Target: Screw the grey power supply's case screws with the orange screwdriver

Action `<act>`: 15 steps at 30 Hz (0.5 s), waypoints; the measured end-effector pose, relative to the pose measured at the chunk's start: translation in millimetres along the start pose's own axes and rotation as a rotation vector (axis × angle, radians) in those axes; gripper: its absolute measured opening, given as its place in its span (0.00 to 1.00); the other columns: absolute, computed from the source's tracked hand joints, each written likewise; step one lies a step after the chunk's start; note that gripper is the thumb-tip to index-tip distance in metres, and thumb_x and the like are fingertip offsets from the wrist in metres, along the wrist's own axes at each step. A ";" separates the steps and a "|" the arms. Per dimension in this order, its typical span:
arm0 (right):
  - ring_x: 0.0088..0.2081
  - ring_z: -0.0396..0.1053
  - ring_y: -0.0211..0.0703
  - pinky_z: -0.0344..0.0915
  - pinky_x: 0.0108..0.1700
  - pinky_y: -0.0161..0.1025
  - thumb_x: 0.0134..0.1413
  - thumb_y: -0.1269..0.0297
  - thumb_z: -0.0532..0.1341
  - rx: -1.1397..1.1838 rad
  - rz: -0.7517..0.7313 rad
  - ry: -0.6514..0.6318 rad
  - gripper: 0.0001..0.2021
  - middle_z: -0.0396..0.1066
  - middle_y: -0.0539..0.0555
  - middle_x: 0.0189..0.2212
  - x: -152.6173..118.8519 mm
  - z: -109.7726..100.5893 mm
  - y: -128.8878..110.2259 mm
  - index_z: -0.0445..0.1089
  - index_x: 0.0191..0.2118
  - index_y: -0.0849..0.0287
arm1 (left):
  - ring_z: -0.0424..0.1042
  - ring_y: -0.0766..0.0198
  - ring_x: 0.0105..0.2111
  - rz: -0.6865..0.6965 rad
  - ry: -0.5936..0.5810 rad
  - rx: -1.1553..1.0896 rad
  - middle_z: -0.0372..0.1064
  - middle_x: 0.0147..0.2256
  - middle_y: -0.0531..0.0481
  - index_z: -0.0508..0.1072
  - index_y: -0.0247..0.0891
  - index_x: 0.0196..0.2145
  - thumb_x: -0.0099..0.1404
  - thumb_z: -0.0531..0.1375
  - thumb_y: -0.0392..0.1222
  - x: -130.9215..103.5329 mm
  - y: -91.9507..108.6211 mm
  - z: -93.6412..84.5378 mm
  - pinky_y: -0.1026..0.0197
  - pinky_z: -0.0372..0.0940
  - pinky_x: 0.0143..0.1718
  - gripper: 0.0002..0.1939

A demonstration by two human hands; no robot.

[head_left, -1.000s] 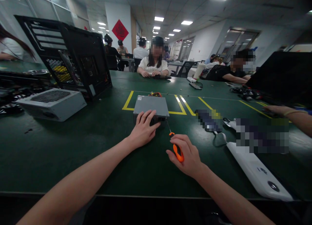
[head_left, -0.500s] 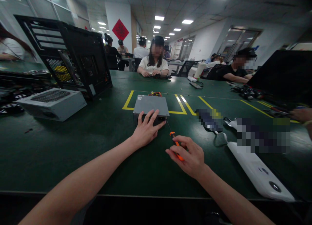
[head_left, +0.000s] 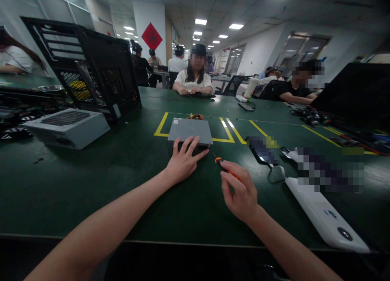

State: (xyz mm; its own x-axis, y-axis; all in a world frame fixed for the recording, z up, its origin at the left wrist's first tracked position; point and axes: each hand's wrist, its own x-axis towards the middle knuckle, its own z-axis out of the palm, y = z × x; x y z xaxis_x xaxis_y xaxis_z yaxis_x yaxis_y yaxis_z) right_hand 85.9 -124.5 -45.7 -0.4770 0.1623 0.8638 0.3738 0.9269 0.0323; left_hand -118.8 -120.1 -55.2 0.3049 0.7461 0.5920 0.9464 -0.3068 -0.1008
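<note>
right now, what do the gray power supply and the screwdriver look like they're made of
Power supply under the left hand: probably painted or plated sheet metal, matte gray, judging by flat panels and crisp edges. Screwdriver in the right hand: handle seems plastic, perhaps partly rubber, given its orange and black sections; the thin shaft suggests steel, finish unclear.
</note>
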 end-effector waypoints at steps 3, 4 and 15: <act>0.51 0.63 0.49 0.68 0.46 0.50 0.50 0.78 0.57 -0.028 -0.029 -0.034 0.20 0.63 0.58 0.50 -2.7 1.0 3.3 0.60 0.48 0.54 | 0.44 0.46 0.61 0.004 -0.004 0.009 0.44 0.62 0.43 0.59 0.53 0.56 0.60 0.57 0.38 -0.1 -0.4 1.4 0.35 0.37 0.56 0.27; 0.51 0.63 0.49 0.69 0.46 0.49 0.49 0.78 0.58 -0.039 -0.049 -0.040 0.19 0.62 0.58 0.50 -3.5 1.2 4.1 0.61 0.47 0.54 | 0.44 0.46 0.61 0.006 -0.006 0.015 0.44 0.62 0.42 0.59 0.53 0.56 0.59 0.57 0.38 0.0 -0.5 2.0 0.35 0.37 0.56 0.28; 0.51 0.63 0.47 0.70 0.44 0.43 0.49 0.78 0.58 -0.041 -0.111 -0.074 0.16 0.59 0.60 0.51 -5.0 3.6 4.8 0.62 0.44 0.57 | 0.42 0.46 0.61 0.018 -0.017 0.037 0.43 0.62 0.41 0.57 0.54 0.57 0.60 0.57 0.38 -0.6 -2.4 2.9 0.35 0.36 0.56 0.29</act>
State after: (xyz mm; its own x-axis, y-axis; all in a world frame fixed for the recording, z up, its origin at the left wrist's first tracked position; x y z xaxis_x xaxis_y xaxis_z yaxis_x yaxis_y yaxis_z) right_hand 87.2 -119.6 -51.7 -0.5743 0.0859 0.8141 0.3472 0.9262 0.1472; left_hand -121.0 -118.1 -57.5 0.3233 0.7509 0.5759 0.9440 -0.2987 -0.1405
